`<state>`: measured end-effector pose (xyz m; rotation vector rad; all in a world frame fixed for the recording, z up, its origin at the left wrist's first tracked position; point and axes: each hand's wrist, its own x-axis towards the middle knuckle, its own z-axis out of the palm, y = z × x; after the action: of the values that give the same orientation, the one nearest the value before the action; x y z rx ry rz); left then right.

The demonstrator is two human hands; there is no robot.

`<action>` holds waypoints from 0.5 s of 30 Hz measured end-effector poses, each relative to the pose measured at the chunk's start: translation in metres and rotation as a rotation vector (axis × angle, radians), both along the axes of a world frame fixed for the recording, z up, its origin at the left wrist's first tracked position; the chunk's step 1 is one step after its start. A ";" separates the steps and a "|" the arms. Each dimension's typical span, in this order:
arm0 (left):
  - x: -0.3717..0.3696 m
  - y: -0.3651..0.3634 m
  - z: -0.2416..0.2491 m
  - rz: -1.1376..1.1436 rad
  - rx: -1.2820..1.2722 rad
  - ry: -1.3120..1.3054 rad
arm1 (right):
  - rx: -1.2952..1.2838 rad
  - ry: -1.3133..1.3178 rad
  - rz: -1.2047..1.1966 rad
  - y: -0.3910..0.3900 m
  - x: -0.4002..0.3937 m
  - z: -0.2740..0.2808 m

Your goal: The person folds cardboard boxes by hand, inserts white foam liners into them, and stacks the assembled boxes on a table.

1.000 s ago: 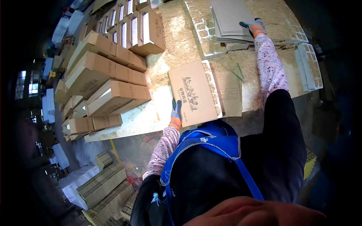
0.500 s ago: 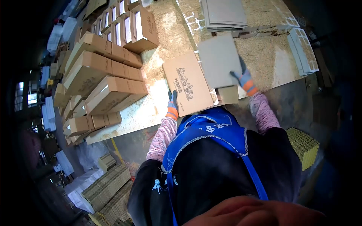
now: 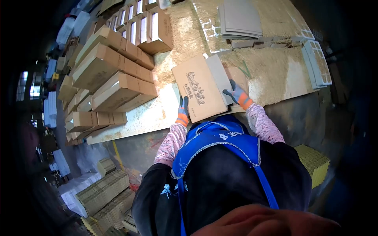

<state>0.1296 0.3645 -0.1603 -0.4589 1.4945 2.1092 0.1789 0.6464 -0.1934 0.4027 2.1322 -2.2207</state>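
A flattened brown cardboard carton [image 3: 199, 88] with a dark printed picture and lettering lies tilted at the table's near edge. My left hand [image 3: 183, 111], in a grey and orange glove, grips its left edge, fingers pointing up along the side. My right hand [image 3: 238, 96], gloved alike, pinches the lower right part of a grey cardboard sheet [image 3: 219, 72], thumb on top. The sheet's left part is hidden behind the carton's printed face. More flat brown cardboard [image 3: 239, 76] lies under and to the right of the sheet.
A stack of grey sheets [image 3: 240, 17] lies at the table's far side. Standing open cartons [image 3: 118, 74] crowd the left. White-edged blocks [image 3: 315, 65] sit at the right end. Bundled yellowish trays [image 3: 104, 190] stand on the floor at lower left, others [image 3: 313, 163] at right.
My right hand has moved left with the grey sheet, which has gone partly behind the carton's printed face. The left hand stays at the carton's left edge. Brown cardboard on the right is uncovered.
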 end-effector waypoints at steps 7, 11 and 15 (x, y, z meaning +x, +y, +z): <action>0.020 0.034 -0.018 -0.552 -0.669 0.984 | 1.101 0.016 0.478 0.002 -0.011 0.198; 0.012 0.072 -0.058 -0.683 -0.210 0.389 | 1.309 0.248 0.606 -0.014 -0.019 0.194; 0.014 0.082 0.005 -1.049 -0.395 0.073 | 1.267 0.220 0.674 -0.016 -0.014 0.147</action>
<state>0.1439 0.4466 -0.1549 0.2593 1.6654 1.0255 0.1645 0.6299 -0.0467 -0.5233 2.8830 -0.4293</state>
